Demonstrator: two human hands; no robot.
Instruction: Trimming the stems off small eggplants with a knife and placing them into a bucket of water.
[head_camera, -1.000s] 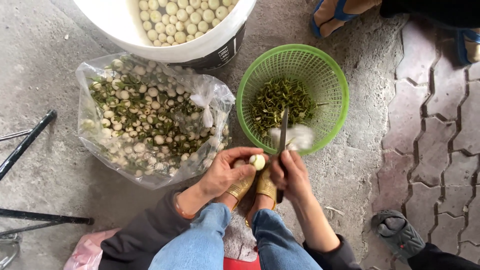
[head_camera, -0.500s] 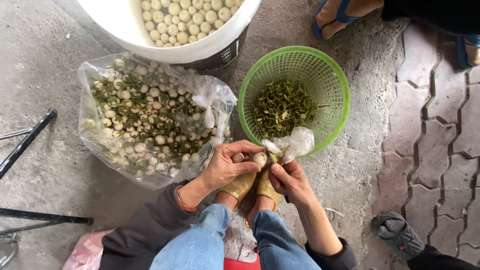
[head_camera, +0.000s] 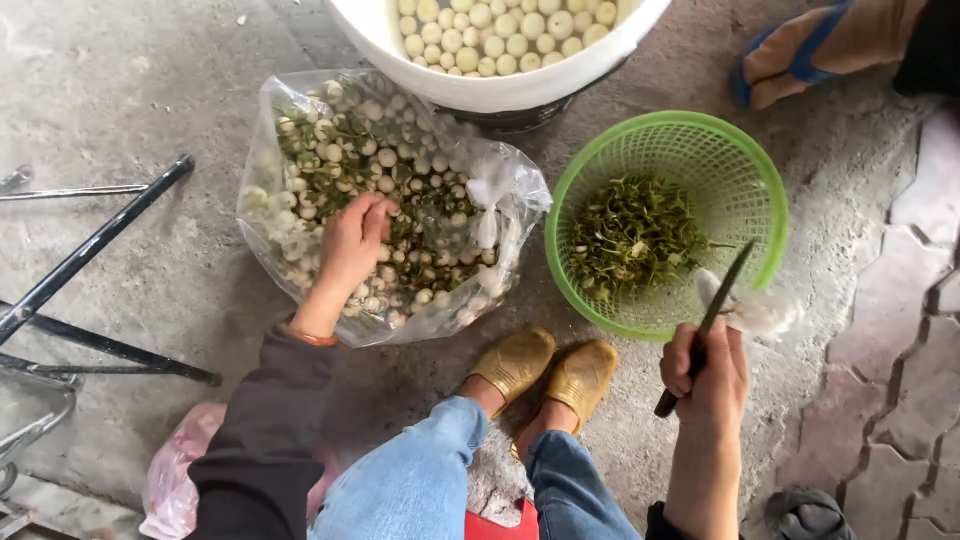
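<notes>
At the far left, two dark metal rods lie slanted across the concrete floor, and one pink plastic bag sits crumpled at the lower edge. Next comes one clear plastic bag, opened wide on the floor and filled with small round pale bulbs mixed with green husk; there are far too many to count. The left hand is down inside this bag, fingers curled loosely over the bulbs and touching them; whether its grip has closed on any single one cannot be told.

Above the bag stands one white tub, only partly in view, holding a heap of peeled, cream-coloured bulbs, again too many to count. Below it, at the centre, two gold-coloured shoes rest side by side on the floor under two blue-jeaned knees.

To the right is one round green mesh basket with a layer of green trimmings in its bottom. The right hand is just beside the basket's near rim, its grip wrapped tight around the handle of one dark knife, whose blade points up over the rim. At the top right, another person's foot in one blue sandal shows.
</notes>
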